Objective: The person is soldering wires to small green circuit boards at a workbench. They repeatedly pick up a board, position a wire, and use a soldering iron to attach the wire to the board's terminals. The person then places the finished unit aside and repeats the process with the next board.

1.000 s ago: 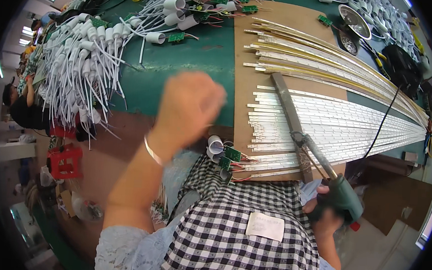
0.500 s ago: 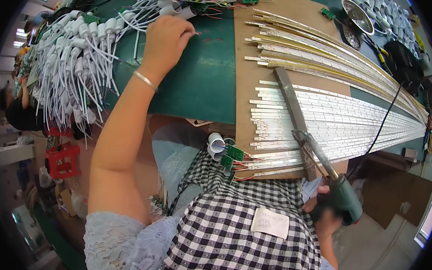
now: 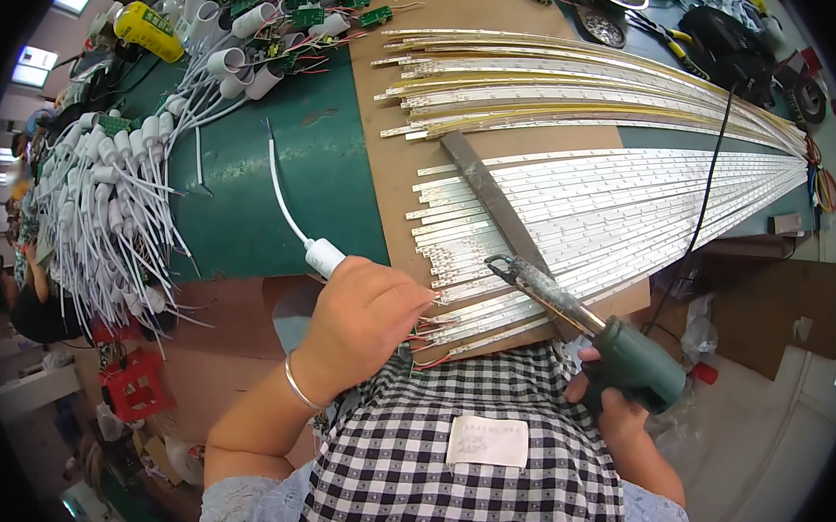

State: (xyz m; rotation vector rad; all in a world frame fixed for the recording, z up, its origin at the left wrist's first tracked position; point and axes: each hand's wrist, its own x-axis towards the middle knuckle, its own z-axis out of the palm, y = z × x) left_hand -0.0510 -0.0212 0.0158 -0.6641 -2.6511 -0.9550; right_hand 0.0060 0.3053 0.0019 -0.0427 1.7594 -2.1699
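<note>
My left hand (image 3: 367, 315) is closed around a white plastic end cap (image 3: 323, 256) whose white cable (image 3: 286, 196) stretches away over the green table. Its thumb and fingertips are pinched beside the near ends of a fan of slim silver LED strips (image 3: 574, 208); any wire between them is too small to make out. In my right hand (image 3: 615, 407) is a green soldering gun (image 3: 637, 362), gripped by its handle. The gun's metal tip points left above the strips and a flat dark bar (image 3: 494, 194) lying across them.
A second strip bundle (image 3: 563, 74) lies behind on brown board (image 3: 372, 153). White caps with green circuit boards (image 3: 307, 17) sit at the back; corded white sockets (image 3: 107, 185) hang at left. A yellow bottle (image 3: 149, 32), pliers (image 3: 675, 49) and a black cable (image 3: 710, 188) are around.
My left hand has come from the back of the table to the strips' near ends, now with a corded end cap. The soldering gun's tip has shifted left over the strips. The view has shifted.
</note>
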